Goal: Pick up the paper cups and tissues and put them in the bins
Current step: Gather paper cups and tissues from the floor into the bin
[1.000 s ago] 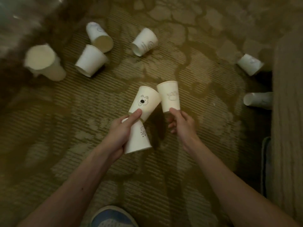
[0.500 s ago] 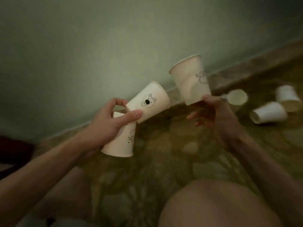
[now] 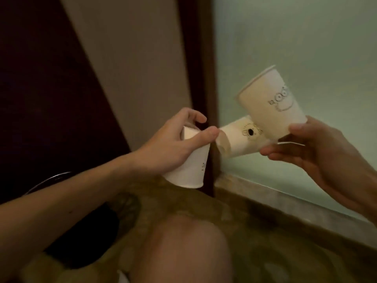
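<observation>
Compared with 0.5 s ago, the bear cup (image 3: pixel 237 139) is no longer tipped upward. Its long axis now runs almost level, with the narrow base toward the left hand (image 3: pixel 173 148) and the wide end toward the right hand (image 3: pixel 318 158). The third cup (image 3: pixel 271 107), which was apart from it, now overlaps that wide end. The loose cups on the floor have gone out of view.

The left thumb tip touches the base of the bear cup and the right fingers curl under its other end; I cannot tell which hand carries it. The left hand grips the upside-down cup (image 3: pixel 189 166), rim down, with its axis nearly upright. The right hand pinches the third cup at its base, and its mouth points up and to the left.

All 3 cups are in the air above the patterned carpet (image 3: pixel 265 242), near a pale green wall (image 3: pixel 306 48) with a baseboard (image 3: pixel 285 194). A dark door (image 3: pixel 40 88) stands behind the left arm. A bare knee (image 3: pixel 179 250) shows at the bottom.
</observation>
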`<state>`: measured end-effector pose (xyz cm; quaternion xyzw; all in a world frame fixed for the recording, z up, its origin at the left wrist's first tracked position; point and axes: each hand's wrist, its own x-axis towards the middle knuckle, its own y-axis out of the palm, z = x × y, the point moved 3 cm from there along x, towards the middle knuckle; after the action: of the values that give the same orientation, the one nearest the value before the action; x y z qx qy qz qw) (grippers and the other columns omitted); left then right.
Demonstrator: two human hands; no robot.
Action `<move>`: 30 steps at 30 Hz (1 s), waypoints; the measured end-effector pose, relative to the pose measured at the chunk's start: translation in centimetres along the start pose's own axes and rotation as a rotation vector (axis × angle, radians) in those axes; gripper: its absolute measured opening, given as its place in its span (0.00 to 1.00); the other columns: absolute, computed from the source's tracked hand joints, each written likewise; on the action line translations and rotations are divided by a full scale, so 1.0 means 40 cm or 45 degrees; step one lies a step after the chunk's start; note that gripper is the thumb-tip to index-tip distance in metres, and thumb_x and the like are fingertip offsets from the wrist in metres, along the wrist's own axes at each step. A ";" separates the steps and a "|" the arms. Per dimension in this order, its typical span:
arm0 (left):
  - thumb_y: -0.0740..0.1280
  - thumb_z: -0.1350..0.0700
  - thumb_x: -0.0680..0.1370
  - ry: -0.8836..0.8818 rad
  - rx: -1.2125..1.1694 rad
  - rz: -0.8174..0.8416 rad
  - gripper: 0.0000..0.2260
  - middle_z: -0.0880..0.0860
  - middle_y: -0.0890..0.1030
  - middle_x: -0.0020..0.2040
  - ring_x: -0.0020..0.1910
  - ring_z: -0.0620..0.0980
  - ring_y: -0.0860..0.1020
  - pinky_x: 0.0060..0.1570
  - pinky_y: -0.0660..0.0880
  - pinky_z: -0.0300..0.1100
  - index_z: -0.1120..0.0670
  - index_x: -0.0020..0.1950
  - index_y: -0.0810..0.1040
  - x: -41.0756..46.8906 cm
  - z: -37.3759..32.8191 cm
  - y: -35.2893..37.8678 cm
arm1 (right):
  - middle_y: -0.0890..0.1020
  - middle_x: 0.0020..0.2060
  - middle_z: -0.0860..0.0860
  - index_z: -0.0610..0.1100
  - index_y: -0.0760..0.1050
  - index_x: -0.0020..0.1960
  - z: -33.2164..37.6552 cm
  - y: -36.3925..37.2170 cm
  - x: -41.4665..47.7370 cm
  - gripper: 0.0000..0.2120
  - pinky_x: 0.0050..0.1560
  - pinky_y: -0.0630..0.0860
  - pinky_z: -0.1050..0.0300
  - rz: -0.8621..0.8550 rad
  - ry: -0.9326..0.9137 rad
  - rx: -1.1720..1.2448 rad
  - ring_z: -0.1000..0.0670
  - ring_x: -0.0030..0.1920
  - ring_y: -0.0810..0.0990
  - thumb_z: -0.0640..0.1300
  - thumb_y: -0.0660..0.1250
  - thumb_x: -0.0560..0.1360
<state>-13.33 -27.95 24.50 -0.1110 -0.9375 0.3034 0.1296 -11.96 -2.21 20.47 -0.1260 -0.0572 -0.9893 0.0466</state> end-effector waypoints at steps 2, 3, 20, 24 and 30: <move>0.65 0.32 0.71 -0.088 -0.027 -0.129 0.18 0.40 0.77 0.51 0.44 0.35 0.79 0.35 0.76 0.32 0.35 0.58 0.70 -0.048 0.099 -0.146 | 0.85 0.48 0.40 0.49 0.82 0.52 -0.031 0.124 0.072 0.19 0.43 0.81 0.57 0.084 0.011 0.017 0.39 0.48 0.85 0.54 0.68 0.64; 0.65 0.36 0.74 -0.144 -0.046 -0.204 0.15 0.42 0.76 0.53 0.43 0.34 0.78 0.35 0.76 0.31 0.35 0.59 0.69 -0.077 0.155 -0.219 | 0.85 0.47 0.41 0.52 0.83 0.49 -0.051 0.189 0.104 0.15 0.42 0.81 0.57 0.128 0.019 0.019 0.39 0.47 0.85 0.55 0.68 0.64; 0.71 0.45 0.74 -0.907 0.602 -0.339 0.23 0.48 0.76 0.62 0.57 0.47 0.76 0.53 0.77 0.45 0.45 0.67 0.70 -0.492 0.938 -0.612 | 0.86 0.46 0.46 0.46 0.77 0.51 -0.411 1.083 0.239 0.14 0.46 0.80 0.54 0.814 0.425 -0.017 0.44 0.48 0.85 0.54 0.70 0.72; 0.72 0.42 0.73 -0.940 0.670 -0.128 0.29 0.48 0.75 0.66 0.65 0.51 0.73 0.61 0.73 0.49 0.44 0.71 0.65 -0.493 0.977 -0.602 | 0.86 0.46 0.46 0.46 0.77 0.52 -0.453 1.116 0.231 0.18 0.42 0.81 0.60 0.846 0.493 -0.004 0.44 0.48 0.85 0.56 0.69 0.68; 0.78 0.37 0.59 -0.684 0.045 -0.290 0.45 0.38 0.69 0.66 0.64 0.38 0.71 0.54 0.75 0.37 0.32 0.71 0.58 -0.477 0.893 -0.609 | 0.86 0.47 0.47 0.46 0.75 0.56 -0.492 1.156 0.234 0.22 0.43 0.81 0.59 0.830 0.574 0.064 0.44 0.49 0.85 0.56 0.68 0.68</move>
<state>-9.61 -72.00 7.77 0.0817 -0.9392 0.3216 -0.0882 -20.87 -51.12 8.60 0.0841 -0.0267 -0.9238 0.3725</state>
